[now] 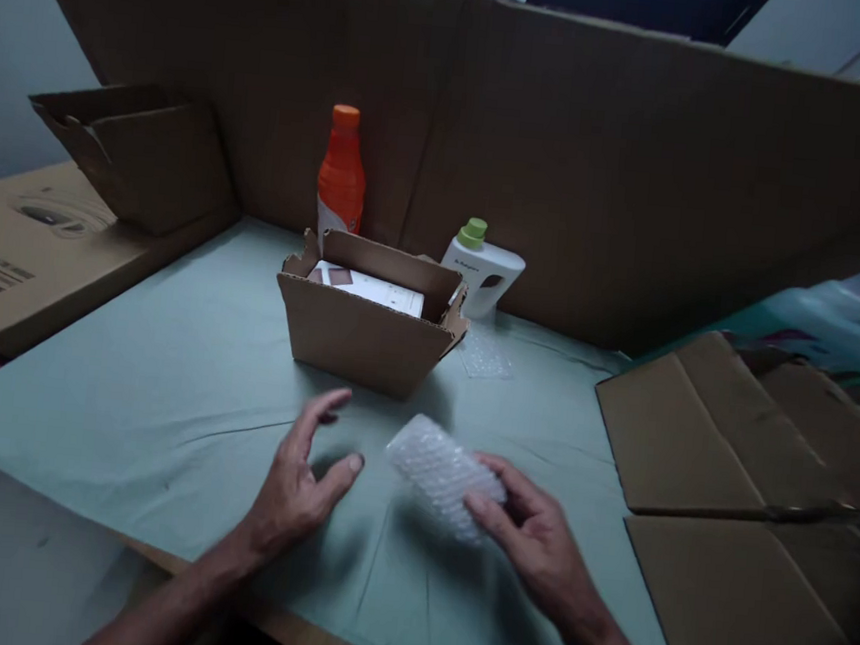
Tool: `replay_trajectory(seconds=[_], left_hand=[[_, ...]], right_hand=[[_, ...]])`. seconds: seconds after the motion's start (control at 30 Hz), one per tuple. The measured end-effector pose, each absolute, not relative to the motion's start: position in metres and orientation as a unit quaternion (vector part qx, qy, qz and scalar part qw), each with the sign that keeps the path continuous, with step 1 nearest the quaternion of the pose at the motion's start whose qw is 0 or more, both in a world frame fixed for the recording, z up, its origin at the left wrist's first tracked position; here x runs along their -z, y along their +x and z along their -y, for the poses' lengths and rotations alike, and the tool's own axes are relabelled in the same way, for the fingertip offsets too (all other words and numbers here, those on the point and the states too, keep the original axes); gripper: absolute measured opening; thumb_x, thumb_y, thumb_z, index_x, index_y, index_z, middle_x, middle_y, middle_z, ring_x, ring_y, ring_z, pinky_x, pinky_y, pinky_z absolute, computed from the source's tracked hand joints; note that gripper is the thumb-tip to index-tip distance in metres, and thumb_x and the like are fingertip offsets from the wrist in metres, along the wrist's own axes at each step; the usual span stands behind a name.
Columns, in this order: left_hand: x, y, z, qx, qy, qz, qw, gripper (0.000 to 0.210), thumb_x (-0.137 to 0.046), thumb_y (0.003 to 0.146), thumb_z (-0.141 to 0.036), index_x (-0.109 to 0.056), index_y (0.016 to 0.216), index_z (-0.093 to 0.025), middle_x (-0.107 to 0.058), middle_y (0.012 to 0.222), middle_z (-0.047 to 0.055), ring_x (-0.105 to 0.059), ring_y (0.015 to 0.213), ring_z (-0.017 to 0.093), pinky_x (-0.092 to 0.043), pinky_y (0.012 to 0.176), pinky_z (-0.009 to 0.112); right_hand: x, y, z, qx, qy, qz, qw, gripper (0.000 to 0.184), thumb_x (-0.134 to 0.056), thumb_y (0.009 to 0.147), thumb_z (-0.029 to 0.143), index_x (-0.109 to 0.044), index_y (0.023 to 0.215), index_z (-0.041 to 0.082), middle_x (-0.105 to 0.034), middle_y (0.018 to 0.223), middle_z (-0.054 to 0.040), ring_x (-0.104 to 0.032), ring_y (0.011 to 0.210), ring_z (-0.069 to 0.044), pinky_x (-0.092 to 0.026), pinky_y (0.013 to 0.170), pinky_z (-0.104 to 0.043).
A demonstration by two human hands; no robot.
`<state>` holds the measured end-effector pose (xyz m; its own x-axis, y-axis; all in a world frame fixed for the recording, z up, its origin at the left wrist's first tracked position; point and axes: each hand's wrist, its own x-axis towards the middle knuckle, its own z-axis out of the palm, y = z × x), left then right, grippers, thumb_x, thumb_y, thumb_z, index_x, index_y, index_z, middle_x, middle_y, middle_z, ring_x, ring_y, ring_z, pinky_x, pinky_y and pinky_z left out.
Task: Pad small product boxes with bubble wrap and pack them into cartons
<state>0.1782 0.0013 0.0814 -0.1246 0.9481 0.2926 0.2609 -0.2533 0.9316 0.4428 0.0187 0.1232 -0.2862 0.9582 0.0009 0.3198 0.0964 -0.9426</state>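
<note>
My right hand (529, 527) grips a bubble-wrapped bundle (443, 469) by its right end, thumb on the near side. The bundle is held over the table, and what the wrap encloses, if anything, cannot be made out. Left of it, my left hand (303, 482) is in the air with thumb and fingers apart and nothing between them. Just beyond both hands stands an open cardboard box (360, 337). Inside that box lies a white carton (377, 291) with brown squares printed on it.
Behind the box stand an orange bottle (343, 174) and a white jug with a green cap (480, 267). A flat bubble-wrap sheet (487, 356) lies nearby. Cardboard flaps (691, 436) flank the right side; another open box (150, 158) sits left. A tall cardboard wall (600, 177) closes the back.
</note>
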Motion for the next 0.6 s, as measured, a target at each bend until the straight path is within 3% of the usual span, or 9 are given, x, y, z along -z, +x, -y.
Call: replay_trajectory(seconds=[0.13,0.2,0.27,0.4,0.5,0.6], left_hand=[[-0.134,0.154,-0.059,-0.509,0.704,-0.494,-0.034,0.065,-0.063,0.088,-0.019,-0.040,0.148,-0.025,-0.048,0.153,0.013,-0.038,0.147,0.033,-0.034,0.118,0.055],[-0.149,0.147,-0.086,-0.480,0.720,-0.489,-0.113,0.068,-0.063,0.086,-0.017,-0.038,0.149,-0.021,-0.051,0.150,0.015,-0.034,0.149,0.035,-0.030,0.120,0.057],[-0.153,0.143,-0.105,-0.450,0.730,-0.495,-0.137,0.059,-0.062,0.083,-0.015,-0.048,0.141,-0.018,-0.062,0.134,0.014,-0.042,0.143,0.035,-0.029,0.120,0.058],[-0.145,0.138,-0.118,-0.442,0.742,-0.485,-0.140,0.037,-0.057,0.079,-0.009,-0.064,0.113,-0.022,-0.069,0.102,0.006,-0.062,0.111,0.028,-0.034,0.115,0.056],[-0.138,0.136,-0.118,-0.466,0.738,-0.469,-0.133,0.038,-0.055,0.078,-0.007,-0.065,0.111,-0.023,-0.068,0.101,0.006,-0.061,0.102,0.026,-0.034,0.115,0.056],[-0.136,0.136,-0.119,-0.486,0.734,-0.457,-0.129,0.037,-0.055,0.079,-0.007,-0.065,0.111,-0.023,-0.068,0.101,0.005,-0.061,0.101,0.025,-0.032,0.116,0.056]], right_hand=[[-0.191,0.446,-0.060,-0.338,-0.471,0.712,0.397,0.035,-0.068,0.091,0.047,-0.069,0.120,0.027,-0.073,0.100,-0.0057,-0.069,0.077,-0.019,-0.056,0.058,-0.025],[-0.222,0.435,-0.085,-0.262,-0.464,0.745,0.402,0.037,-0.067,0.092,0.047,-0.068,0.123,0.027,-0.072,0.104,-0.0053,-0.068,0.080,-0.019,-0.055,0.059,-0.025],[-0.247,0.421,-0.113,-0.192,-0.471,0.776,0.373,0.036,-0.064,0.093,0.045,-0.067,0.124,0.026,-0.071,0.107,-0.0047,-0.067,0.081,-0.018,-0.053,0.062,-0.026],[-0.277,0.389,-0.164,-0.069,-0.544,0.818,0.174,0.030,-0.059,0.093,0.029,-0.073,0.118,0.021,-0.073,0.097,-0.0055,-0.065,0.077,-0.018,-0.048,0.066,-0.029],[-0.285,0.360,-0.187,0.022,-0.586,0.810,-0.030,0.030,-0.055,0.090,0.021,-0.078,0.109,0.017,-0.073,0.094,-0.0096,-0.068,0.083,-0.021,-0.045,0.070,-0.031],[-0.278,0.329,-0.201,0.048,-0.568,0.812,-0.125,0.020,-0.059,0.083,0.016,-0.078,0.090,0.013,-0.073,0.084,-0.0132,-0.069,0.079,-0.023,-0.044,0.065,-0.030]])
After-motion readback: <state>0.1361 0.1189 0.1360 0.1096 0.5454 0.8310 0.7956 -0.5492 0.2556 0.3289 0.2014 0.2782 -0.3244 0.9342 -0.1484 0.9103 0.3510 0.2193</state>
